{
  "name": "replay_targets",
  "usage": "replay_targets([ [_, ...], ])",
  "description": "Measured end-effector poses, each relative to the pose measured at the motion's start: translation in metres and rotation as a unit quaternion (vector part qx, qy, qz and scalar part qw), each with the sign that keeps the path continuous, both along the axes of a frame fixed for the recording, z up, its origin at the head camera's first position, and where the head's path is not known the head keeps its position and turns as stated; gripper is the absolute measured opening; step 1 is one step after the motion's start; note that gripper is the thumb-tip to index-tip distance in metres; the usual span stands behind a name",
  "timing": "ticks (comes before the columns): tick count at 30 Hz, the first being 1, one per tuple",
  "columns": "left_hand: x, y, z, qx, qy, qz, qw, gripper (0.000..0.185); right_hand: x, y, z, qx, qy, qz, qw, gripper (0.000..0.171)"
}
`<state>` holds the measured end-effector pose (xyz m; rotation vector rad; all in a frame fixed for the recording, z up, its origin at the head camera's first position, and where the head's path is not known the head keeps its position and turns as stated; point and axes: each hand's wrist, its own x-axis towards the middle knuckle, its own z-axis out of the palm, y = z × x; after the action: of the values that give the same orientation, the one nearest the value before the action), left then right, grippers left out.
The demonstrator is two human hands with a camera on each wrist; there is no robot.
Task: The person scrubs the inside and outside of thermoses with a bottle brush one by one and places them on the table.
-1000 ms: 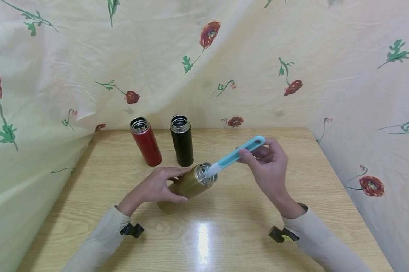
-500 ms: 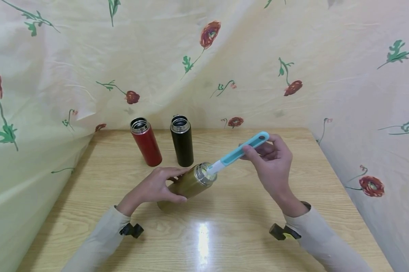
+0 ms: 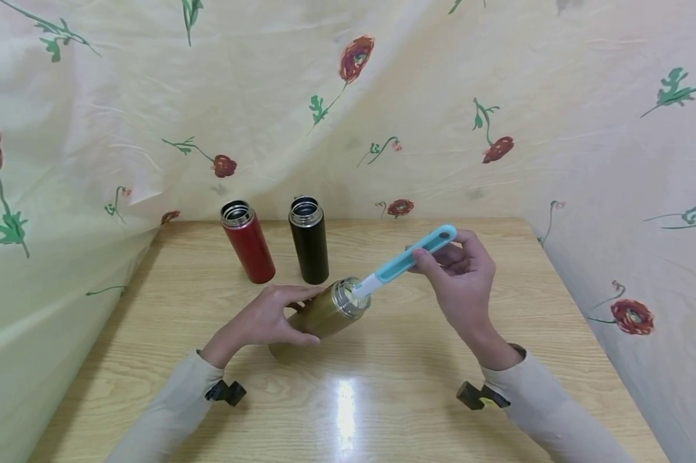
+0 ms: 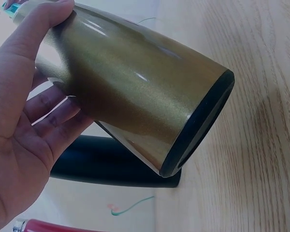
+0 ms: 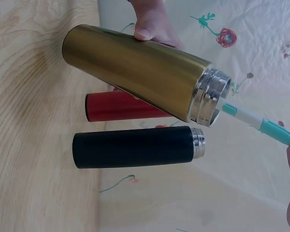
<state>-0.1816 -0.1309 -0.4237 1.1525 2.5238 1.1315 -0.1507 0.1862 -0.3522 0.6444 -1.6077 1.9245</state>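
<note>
A gold vacuum flask (image 3: 330, 313) is tilted above the table, its open steel mouth (image 5: 214, 96) toward the right. My left hand (image 3: 267, 315) grips its body, thumb on the near side and fingers round the far side. My right hand (image 3: 466, 280) pinches the light-blue handle of a bottle brush (image 3: 396, 265) between thumb and fingers. The white lower shaft slants down into the flask's mouth; something pale shows just inside the rim, while the rest of the brush head is hidden. In the left wrist view, the flask's dark base (image 4: 198, 125) points down toward the table.
Behind the gold flask stand a red flask (image 3: 249, 251) and a black flask (image 3: 310, 251), both upright and without lids. The wooden table (image 3: 411, 386) ends at a flowered cloth (image 3: 440, 96) at the back and sides.
The right hand has drawn the brush slightly up and to the right, and a pale part now shows in the flask's mouth. The left hand and flask have hardly moved.
</note>
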Motion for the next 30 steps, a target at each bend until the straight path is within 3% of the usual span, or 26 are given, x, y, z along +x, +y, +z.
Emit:
replay_targets([
  [14,0.001,0.000,0.002,-0.005,-0.010,-0.003,0.9999,0.083,0.003,-0.007,-0.010,0.013,-0.038,0.008,0.999,0.025],
  [19,0.001,0.001,0.002,-0.004,-0.013,-0.006,0.9999,0.083,0.006,-0.010,-0.017,0.042,-0.058,0.003,0.997,0.026],
  [30,0.002,0.005,0.004,-0.010,-0.014,-0.008,0.9998,0.084,0.009,-0.016,-0.028,0.068,-0.064,0.000,0.996,0.024],
])
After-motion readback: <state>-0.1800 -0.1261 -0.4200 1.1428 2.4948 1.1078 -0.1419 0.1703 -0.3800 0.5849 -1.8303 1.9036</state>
